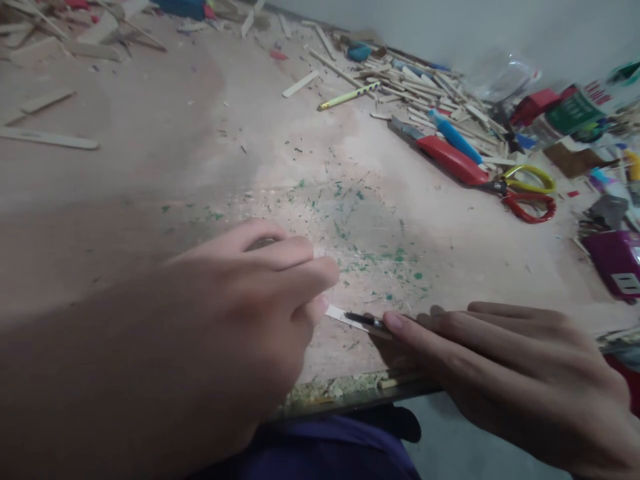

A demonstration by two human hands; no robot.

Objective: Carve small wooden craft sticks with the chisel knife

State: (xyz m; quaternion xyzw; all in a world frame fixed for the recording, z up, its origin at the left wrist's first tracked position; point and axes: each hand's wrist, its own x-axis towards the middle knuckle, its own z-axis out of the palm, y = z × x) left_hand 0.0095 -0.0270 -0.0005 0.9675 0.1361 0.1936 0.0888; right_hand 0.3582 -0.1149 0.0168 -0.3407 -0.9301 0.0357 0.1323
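My left hand (260, 300) is closed, thumb and fingers pinched at one end of a pale flat wooden stick (336, 312). Its curled fingers hide that end of the stick. From the right, my right hand (505, 367) grips a slim dark tool with a narrow black tip (363, 319). The tip lies along the stick's upper face; whether it is a craft knife or a pen I cannot tell. Green shavings (370, 257) are scattered over the wooden tabletop (165, 167) just beyond my hands.
Red-sheathed scissors (530, 193) with yellow and red handles lie to the right, beside a blue marker (455, 137). Behind them is a heap of craft sticks (425, 87) and a yellow-green pencil (350, 97). A purple box (615, 263) sits at the right edge. Loose sticks (50, 138) lie far left.
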